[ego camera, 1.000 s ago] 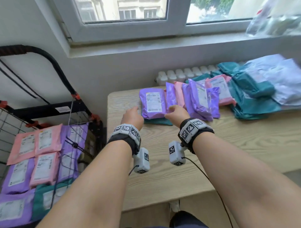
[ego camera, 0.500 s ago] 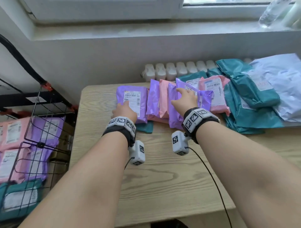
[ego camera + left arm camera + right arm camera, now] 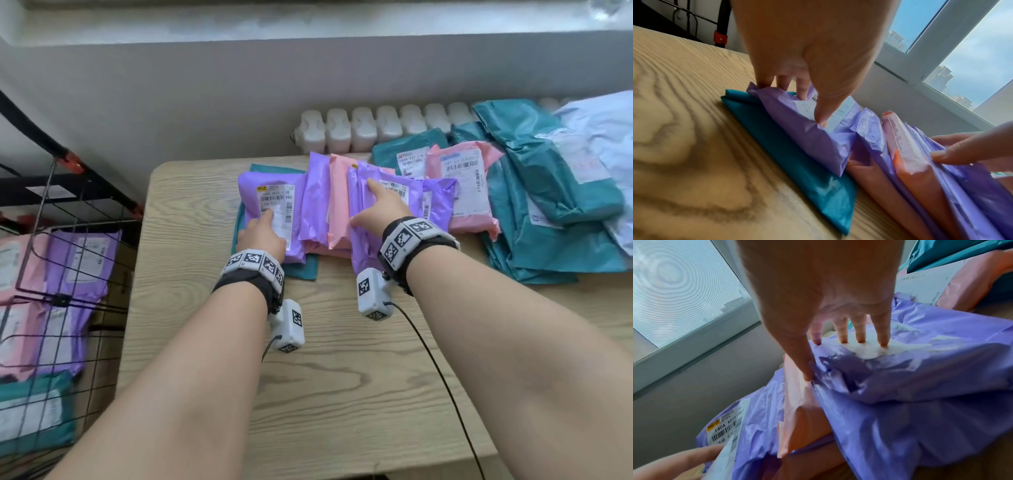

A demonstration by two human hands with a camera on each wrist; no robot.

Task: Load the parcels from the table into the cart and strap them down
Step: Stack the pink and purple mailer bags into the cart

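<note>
Purple, pink and teal parcels lie overlapped at the back of the wooden table [image 3: 342, 377]. My left hand [image 3: 262, 236] [image 3: 803, 104] holds the leftmost purple parcel [image 3: 274, 192] [image 3: 813, 142]: thumb on its label, fingers curled at its left edge. That parcel lies on a flat teal parcel [image 3: 301, 269] [image 3: 797, 170]. My right hand [image 3: 376, 205] [image 3: 830, 360] pinches a purple parcel [image 3: 411, 195] [image 3: 920, 386] further right, fingers on its label, thumb pushed in beside a pink parcel [image 3: 339, 205] [image 3: 797, 410]. The wire cart [image 3: 78, 192] stands at the left, holding several parcels [image 3: 78, 267].
More teal parcels [image 3: 548, 240], a labelled pink one [image 3: 469, 192] and white ones [image 3: 609, 137] cover the table's right side. A white radiator [image 3: 376, 130] and the wall run behind the table. Bare wood lies in front of the parcels.
Both hands have reached further forward onto the parcels. The right hand went from the stack's near edge onto the purple parcel's top. The view has tilted down and right.
</note>
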